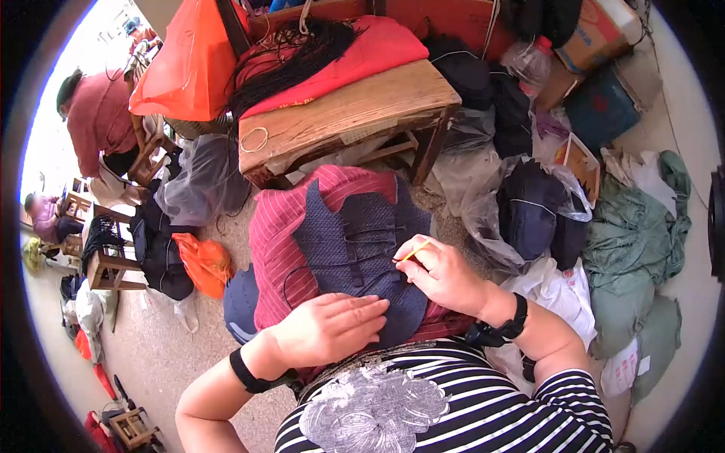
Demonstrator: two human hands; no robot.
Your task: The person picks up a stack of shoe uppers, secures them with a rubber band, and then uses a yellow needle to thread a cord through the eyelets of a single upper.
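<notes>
A dark navy, textured shoe upper [321, 234] lies spread over a maroon striped cloth [273, 240] on my lap. Black lace [371, 240] crosses between its two edges in several rows, and a loose end curves out to the left. My left hand [330, 326] rests flat on the lower left of the upper, fingers stretched out. At the upper's right edge my right hand [445, 275] pinches a thin yellow tool [415, 251], its tip pointing left toward the lacing. What the tip touches is too small to tell.
Ahead stands a wooden bench [340, 102] bearing a red cloth [377, 47] and a bundle of black laces [298, 57]. Plastic-wrapped dark bundles [529, 208] and green sacks [634, 234] lie to the right. At left are an orange bag [202, 263], stools [113, 268] and another person [106, 121].
</notes>
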